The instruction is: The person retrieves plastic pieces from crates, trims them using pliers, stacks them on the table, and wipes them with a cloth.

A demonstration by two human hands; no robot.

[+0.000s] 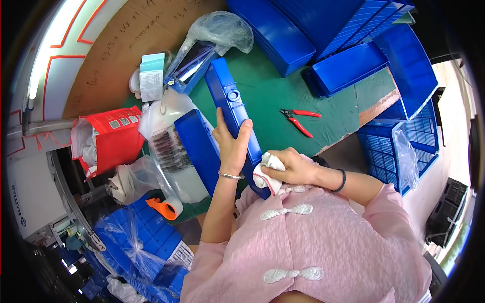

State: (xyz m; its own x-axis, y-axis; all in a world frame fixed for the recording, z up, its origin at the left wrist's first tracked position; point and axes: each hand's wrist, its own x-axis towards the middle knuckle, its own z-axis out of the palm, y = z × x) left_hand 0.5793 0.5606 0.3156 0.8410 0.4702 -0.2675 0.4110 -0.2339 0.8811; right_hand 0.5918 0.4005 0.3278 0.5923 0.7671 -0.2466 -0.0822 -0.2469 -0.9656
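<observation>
A long blue plastic tray (230, 94) with a round knob-like fitting on its face is tilted upright in front of my body. My left hand (233, 144) grips it around the middle, thumb on one side and fingers on the other. In my right hand (293, 167) is a bunched white cloth (268, 173) with a red edge, pressed against the tray's near end. Another blue plastic piece (198, 146) lies just left of the tray, partly behind my left forearm. Red-handled nippers (301, 121) rest on the green table to the right.
Stacked blue bins (328, 30) stand at the back right of the green table (283, 101). On the left are a red bag (113, 141), clear plastic bags (169, 146) and an orange tape dispenser (165, 208). Blue crates (386, 151) stand beyond the table's right edge.
</observation>
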